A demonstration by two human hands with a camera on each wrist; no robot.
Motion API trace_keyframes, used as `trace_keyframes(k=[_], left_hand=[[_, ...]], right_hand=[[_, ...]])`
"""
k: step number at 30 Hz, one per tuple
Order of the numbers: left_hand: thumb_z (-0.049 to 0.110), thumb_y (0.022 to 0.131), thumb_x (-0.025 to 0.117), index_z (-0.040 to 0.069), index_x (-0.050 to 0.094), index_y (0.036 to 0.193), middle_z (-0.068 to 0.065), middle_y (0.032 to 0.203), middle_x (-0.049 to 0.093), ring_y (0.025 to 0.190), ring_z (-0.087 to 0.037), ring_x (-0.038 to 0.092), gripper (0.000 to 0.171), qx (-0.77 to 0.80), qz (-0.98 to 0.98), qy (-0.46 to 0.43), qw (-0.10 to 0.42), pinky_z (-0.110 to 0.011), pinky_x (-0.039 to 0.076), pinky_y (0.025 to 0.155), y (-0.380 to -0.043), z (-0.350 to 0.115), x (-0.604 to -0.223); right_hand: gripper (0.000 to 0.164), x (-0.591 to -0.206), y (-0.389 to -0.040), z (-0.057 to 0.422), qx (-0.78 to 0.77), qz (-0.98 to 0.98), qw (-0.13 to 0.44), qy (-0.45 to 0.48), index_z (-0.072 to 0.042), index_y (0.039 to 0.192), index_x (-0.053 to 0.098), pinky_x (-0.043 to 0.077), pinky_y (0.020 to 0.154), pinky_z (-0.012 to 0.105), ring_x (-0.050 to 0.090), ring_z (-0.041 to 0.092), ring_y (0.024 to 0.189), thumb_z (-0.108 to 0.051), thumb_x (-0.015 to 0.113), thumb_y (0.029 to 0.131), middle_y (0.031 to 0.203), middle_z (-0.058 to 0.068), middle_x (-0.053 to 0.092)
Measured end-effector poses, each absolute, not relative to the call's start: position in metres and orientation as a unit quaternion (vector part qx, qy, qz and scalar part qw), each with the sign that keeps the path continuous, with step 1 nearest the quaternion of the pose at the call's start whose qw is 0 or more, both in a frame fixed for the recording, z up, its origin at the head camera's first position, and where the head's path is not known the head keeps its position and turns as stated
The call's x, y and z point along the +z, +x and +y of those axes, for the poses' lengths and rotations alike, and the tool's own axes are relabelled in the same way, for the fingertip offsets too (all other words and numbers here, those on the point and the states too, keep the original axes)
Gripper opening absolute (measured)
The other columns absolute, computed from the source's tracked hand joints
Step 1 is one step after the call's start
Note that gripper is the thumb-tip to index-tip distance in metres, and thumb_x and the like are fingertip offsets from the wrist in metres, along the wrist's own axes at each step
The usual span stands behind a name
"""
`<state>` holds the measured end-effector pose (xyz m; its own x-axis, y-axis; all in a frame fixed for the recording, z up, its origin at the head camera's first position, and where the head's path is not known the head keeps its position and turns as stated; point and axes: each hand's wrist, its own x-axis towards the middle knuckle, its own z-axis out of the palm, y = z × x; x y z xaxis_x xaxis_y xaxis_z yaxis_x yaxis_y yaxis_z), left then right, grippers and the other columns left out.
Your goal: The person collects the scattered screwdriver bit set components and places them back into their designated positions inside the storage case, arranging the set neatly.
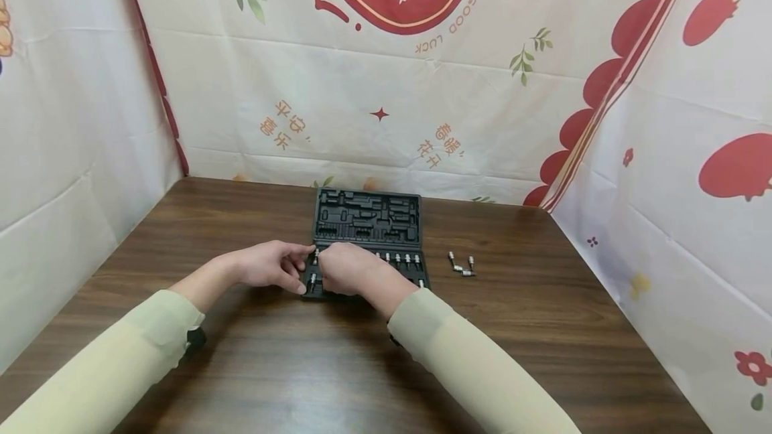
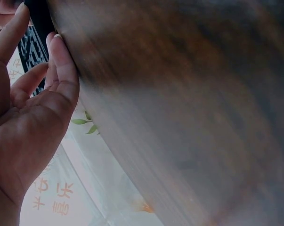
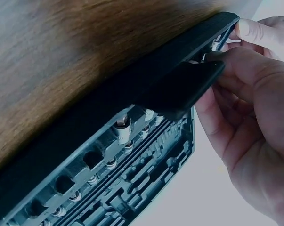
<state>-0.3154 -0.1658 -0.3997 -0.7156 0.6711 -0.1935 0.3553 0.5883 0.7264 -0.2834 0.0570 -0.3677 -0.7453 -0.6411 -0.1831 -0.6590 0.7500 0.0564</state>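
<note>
A black socket case [image 1: 369, 245] lies open on the table, its moulded lid folded back. My left hand [image 1: 268, 265] holds the case's left edge between thumb and fingers, the thumb at the near corner. My right hand [image 1: 356, 270] is curled over the left part of the tray. Its fingertips pinch a small silver bit socket [image 3: 197, 60], mostly hidden by the fingers. Two bit sockets show between the hands, one of them the near-left socket [image 1: 312, 280]. Along the back row, right of my right hand, stand several more bit sockets [image 1: 407, 259].
Several loose bit sockets [image 1: 472, 261] lie on the brown table [image 1: 519, 300] to the right of the case. In the right wrist view, a black latch flap [image 3: 184, 89] juts from the case front. Printed cloth walls [image 1: 338, 72] enclose the table's back and sides.
</note>
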Motion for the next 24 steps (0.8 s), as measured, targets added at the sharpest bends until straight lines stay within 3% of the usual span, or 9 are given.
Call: trace_keyframes(k=[9,17,24], left_hand=[[0.022,0.097,0.086,-0.007,0.036,0.167,-0.017,0.132,0.066,0.113,-0.018,0.071,0.092,0.348,0.857,0.301,0.232,-0.034,0.058,0.098,-0.315,-0.165,-0.400],[0.022,0.096,0.087,-0.006,0.036,0.168,-0.016,0.131,0.066,0.113,-0.018,0.070,0.093,0.350,0.859,0.293,0.232,-0.036,0.058,0.100,-0.315,-0.166,-0.397],[0.020,0.095,0.088,-0.009,0.035,0.167,-0.017,0.128,0.067,0.111,-0.018,0.071,0.094,0.353,0.858,0.297,0.228,-0.035,0.058,0.098,-0.317,-0.166,-0.399]], right_hand=[[0.012,-0.365,-0.281,0.046,0.115,0.928,0.084,-0.344,-0.017,0.100,0.081,0.060,0.086,0.030,0.073,0.012,0.089,-0.021,0.072,0.107,0.096,-0.002,0.079],[0.018,-0.363,-0.291,0.053,0.070,0.936,0.098,-0.331,-0.017,0.093,0.082,0.058,0.077,0.028,0.067,0.009,0.073,-0.028,0.076,0.106,0.083,-0.006,0.077],[0.023,-0.369,-0.302,0.068,0.026,0.940,0.097,-0.326,-0.013,0.109,0.085,0.059,0.088,0.032,0.068,0.011,0.088,-0.035,0.079,0.103,0.100,-0.002,0.080]])
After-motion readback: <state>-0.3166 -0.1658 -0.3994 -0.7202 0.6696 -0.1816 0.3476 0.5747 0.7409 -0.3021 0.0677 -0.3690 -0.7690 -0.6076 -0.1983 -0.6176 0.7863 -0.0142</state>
